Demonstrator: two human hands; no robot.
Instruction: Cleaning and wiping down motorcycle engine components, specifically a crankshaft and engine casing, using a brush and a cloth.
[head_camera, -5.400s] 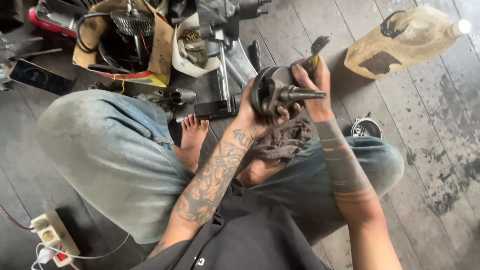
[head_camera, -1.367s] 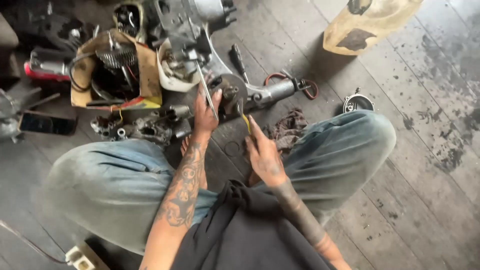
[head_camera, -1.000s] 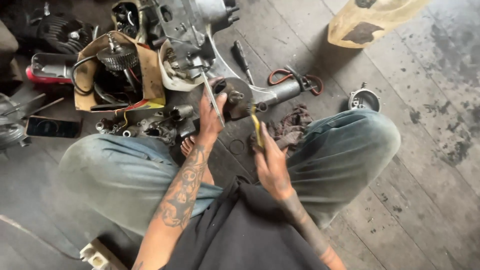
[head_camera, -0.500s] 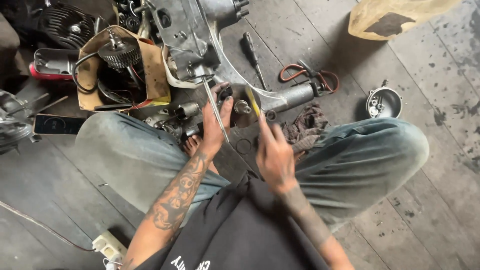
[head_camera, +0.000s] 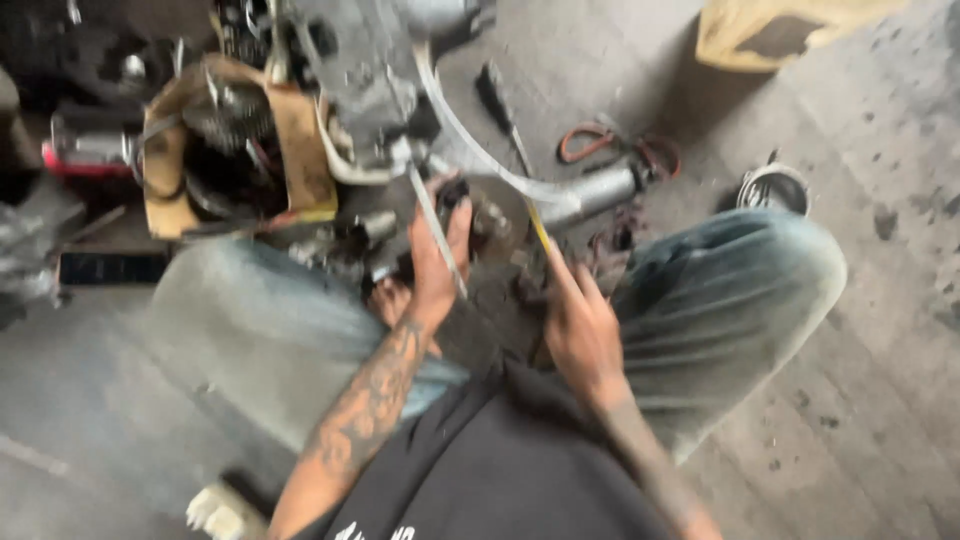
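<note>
nearby, at frame centre, the left hand (head_camera: 435, 270) had moved up to clamp on the dark metal engine part (head_camera: 480, 215), with a thin rod (head_camera: 438, 235) across it. the right hand (head_camera: 578, 325) pinched a yellow-handled tool (head_camera: 538, 228), now lowered beside the part. farther off, upper left, lay a cardboard box (head_camera: 295, 130) of parts.

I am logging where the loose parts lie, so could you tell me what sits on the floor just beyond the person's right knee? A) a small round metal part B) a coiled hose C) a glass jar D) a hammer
A: a small round metal part lies on the floor just past the right knee, blurred but clearly ring-shaped and shiny.
</note>
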